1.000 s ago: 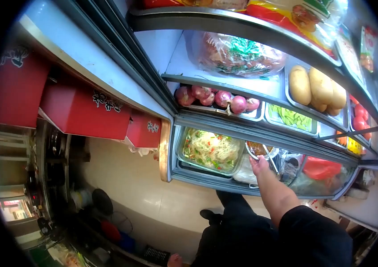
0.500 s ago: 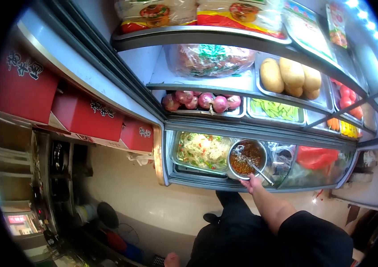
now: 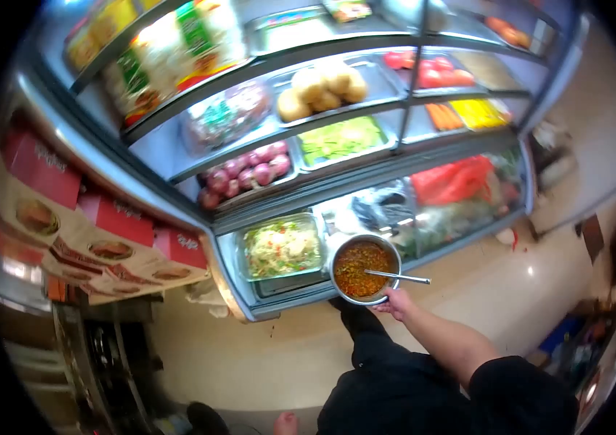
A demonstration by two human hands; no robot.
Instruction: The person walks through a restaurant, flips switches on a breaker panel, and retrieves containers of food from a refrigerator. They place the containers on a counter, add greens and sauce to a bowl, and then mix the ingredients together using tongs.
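My right hand (image 3: 396,303) grips the near rim of a round metal bowl (image 3: 398,255). A reddish-brown, oily sauce with small bits (image 3: 355,267) fills much of it. A metal spoon (image 3: 413,278) lies in the sauce, its handle sticking out over the right rim. The bowl overlaps the front edge of the display fridge (image 3: 293,296). To its left, inside the fridge, sits a clear tray of pale noodle-like salad (image 3: 284,247) with red and green pieces. Only a small part of my left hand (image 3: 286,423) shows low at the bottom edge, away from the bowl.
Fridge shelves hold red onions (image 3: 259,168), sliced green vegetables (image 3: 341,141), potatoes (image 3: 322,88), tomatoes (image 3: 437,75) and carrots (image 3: 442,116). A red plastic bag (image 3: 453,181) lies in the lower right compartment. Red-topped cartons (image 3: 116,221) stand along the left side.
My right hand has drawn the bowl out of the fridge compartment toward me, over its front edge. The spoon handle has swung to point right. The camera view has turned and shifted right.
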